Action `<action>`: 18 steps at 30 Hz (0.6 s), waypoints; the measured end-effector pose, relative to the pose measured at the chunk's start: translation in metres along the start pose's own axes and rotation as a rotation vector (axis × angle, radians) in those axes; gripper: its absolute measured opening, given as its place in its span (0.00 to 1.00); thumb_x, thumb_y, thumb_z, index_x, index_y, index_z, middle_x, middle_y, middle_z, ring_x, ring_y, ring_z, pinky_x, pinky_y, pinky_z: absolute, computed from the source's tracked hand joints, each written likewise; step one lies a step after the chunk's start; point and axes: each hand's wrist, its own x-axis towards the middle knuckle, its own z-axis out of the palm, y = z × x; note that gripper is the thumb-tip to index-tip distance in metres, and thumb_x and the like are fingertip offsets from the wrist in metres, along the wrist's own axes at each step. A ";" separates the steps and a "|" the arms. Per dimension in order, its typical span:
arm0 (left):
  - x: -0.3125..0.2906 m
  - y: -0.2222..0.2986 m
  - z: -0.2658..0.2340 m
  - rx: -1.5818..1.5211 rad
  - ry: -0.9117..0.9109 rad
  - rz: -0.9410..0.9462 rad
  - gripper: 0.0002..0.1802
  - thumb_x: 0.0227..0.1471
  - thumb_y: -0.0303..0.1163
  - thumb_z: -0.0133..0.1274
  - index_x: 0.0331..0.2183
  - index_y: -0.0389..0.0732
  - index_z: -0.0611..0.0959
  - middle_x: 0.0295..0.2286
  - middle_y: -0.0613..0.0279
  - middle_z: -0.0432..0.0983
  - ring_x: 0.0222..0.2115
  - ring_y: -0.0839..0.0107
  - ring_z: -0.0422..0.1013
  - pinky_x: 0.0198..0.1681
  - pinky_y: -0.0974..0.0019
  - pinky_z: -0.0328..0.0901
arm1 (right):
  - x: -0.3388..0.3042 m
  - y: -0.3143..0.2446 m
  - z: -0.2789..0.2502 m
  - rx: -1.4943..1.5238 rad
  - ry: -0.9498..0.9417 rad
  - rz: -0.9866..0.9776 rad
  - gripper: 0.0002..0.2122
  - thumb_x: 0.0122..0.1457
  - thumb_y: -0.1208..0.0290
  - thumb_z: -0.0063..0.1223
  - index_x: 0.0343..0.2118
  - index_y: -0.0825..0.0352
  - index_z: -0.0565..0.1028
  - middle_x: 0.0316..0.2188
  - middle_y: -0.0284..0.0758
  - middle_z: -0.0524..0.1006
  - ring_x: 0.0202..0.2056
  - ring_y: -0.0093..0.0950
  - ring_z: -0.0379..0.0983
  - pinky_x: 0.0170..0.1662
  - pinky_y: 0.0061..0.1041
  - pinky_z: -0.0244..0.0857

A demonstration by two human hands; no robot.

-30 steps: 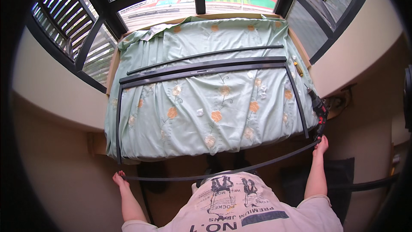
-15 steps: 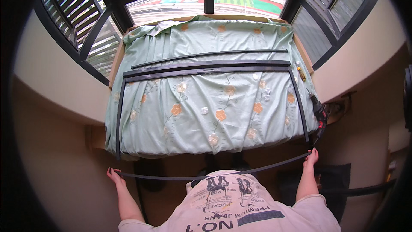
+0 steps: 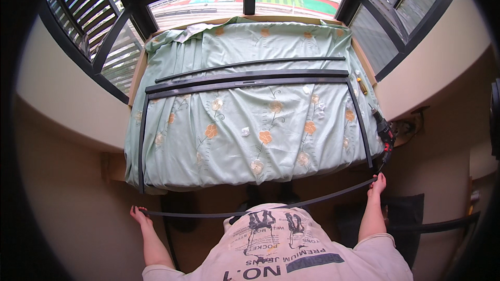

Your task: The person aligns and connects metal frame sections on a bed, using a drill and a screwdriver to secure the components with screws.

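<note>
My left hand (image 3: 139, 215) and my right hand (image 3: 378, 183) are spread wide, each closed on one end of a long dark strip (image 3: 333, 194). The strip sags across in front of my shirt, just off the near edge of the cloth-covered surface. Beyond it, a dark three-sided frame lies on the cloth: a long bar (image 3: 208, 87) at the far side, a left side bar (image 3: 142, 145) and a right side bar (image 3: 360, 125). The side bars point toward me, their ends close to my hands. Another long bar (image 3: 291, 74) rests along the far side, with a thinner bar (image 3: 250, 63) behind it.
A pale green flowered cloth (image 3: 234, 145) covers the surface below the window (image 3: 297, 0). On its right edge lie a power drill (image 3: 385, 136) and a yellow-handled screwdriver (image 3: 362, 86). Small white crumpled bits (image 3: 246, 131) dot the cloth. Curved walls (image 3: 67, 73) close in on both sides.
The view has shifted slightly. My right hand has risen a little with its end of the strip; my left hand stays nearly in place. Both keep their hold.
</note>
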 end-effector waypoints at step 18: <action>0.003 0.002 -0.007 0.026 0.003 0.029 0.14 0.60 0.32 0.44 0.48 0.52 0.67 0.25 0.68 0.68 0.23 0.76 0.65 0.28 0.69 0.66 | -0.002 0.012 -0.002 -0.022 0.009 0.026 0.09 0.63 0.64 0.47 0.43 0.58 0.73 0.24 0.28 0.74 0.10 0.14 0.51 0.13 0.16 0.44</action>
